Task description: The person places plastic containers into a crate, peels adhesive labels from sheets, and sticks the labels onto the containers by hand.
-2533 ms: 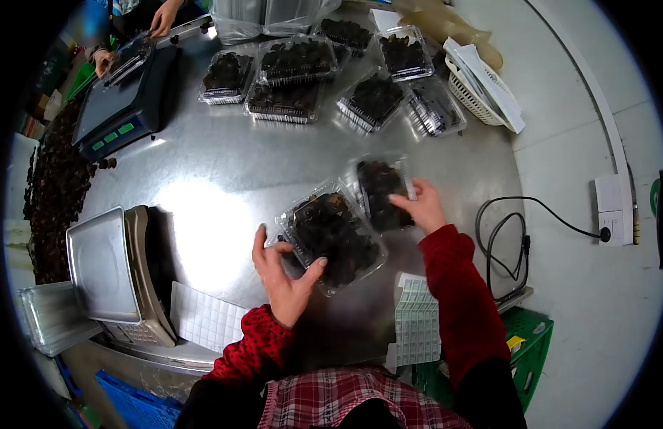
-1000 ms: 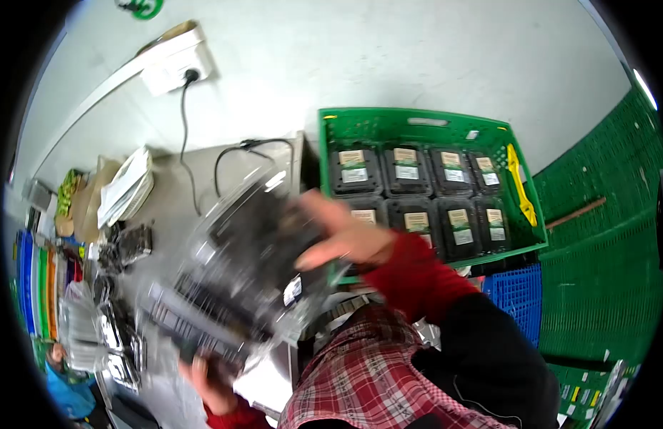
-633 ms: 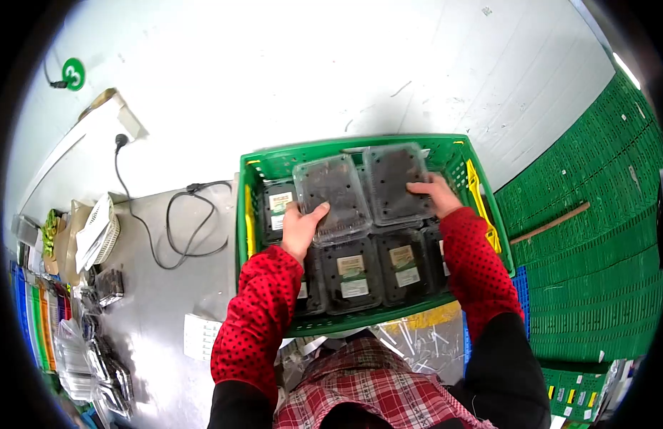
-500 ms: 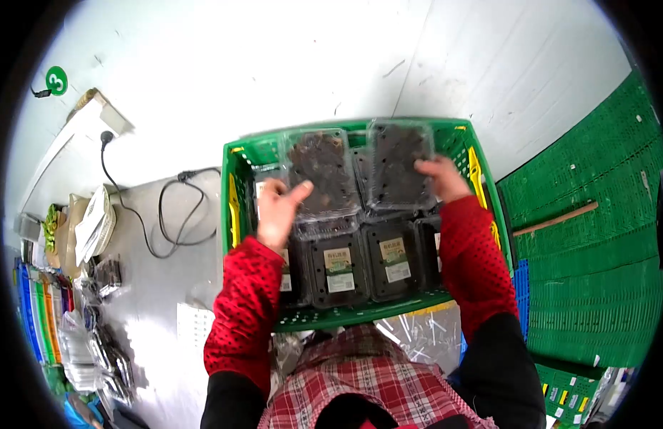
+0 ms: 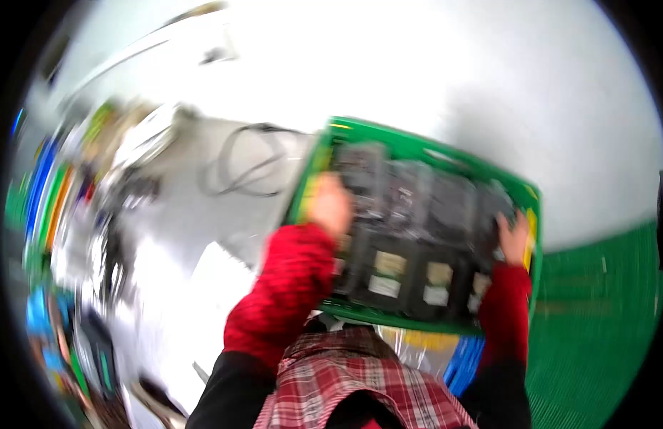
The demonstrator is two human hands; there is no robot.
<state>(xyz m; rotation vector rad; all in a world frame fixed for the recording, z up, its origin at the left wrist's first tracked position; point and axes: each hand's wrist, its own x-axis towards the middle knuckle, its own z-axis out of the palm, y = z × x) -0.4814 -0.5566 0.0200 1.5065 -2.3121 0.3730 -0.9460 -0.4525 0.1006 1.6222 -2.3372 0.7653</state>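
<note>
A green plastic crate (image 5: 417, 146) sits in front of me, turned at an angle. Two rows of clear-lidded plastic boxes fill it. The far row holds dark contents, among them a box (image 5: 449, 207); in the near row, a labelled box (image 5: 385, 275) has a beige, green and white label. My left hand (image 5: 331, 206) is at the crate's left side by the boxes, its fingers smeared by motion. At the right end, my right hand (image 5: 514, 237) is beside the last far box (image 5: 492, 214), fingers apart. Whether it touches the box is blurred.
A grey metal table (image 5: 170, 236) spreads to the left, with a black cable (image 5: 228, 161) on it. Paper and packaging (image 5: 149, 136) lie at its far left. A white wall (image 5: 417, 64) stands behind the crate; green slatted crates (image 5: 596, 300) are at the right.
My view has swung left, so the crate appears farther right and tilted. The two raised boxes have gone down into the far row. My hands have moved apart to the crate's sides.
</note>
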